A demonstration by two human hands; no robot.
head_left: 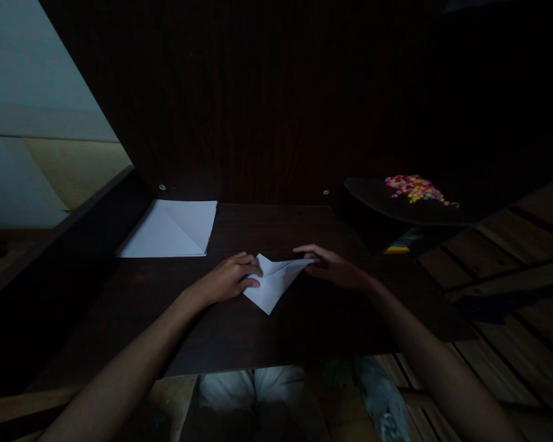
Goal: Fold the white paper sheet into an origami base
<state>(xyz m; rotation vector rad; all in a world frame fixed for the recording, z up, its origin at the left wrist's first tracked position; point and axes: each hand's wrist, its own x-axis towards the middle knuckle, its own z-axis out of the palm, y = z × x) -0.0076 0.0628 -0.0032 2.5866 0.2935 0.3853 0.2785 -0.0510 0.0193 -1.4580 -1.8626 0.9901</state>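
A small white sheet of paper [270, 288], partly folded with visible creases, sits over the dark wooden desk [267, 230] in front of me. My left hand [231, 276] grips its left side, thumb and fingers lying on the paper. At the far right corner, which rises in a raised flap, my right hand [332, 267] pinches the tip between thumb and fingers, with the index finger stretched out above. Behind my left hand lies a stack of white paper [172, 230], its top sheet marked by a diagonal crease.
A dark curved shelf [373, 199] at the right carries a heap of small colourful pieces [415, 188]. Beneath it is a rainbow-striped item [397, 248]. A tall dark panel [249, 104] closes off the back. Below the desk edge hangs or lies a plastic bag [382, 396].
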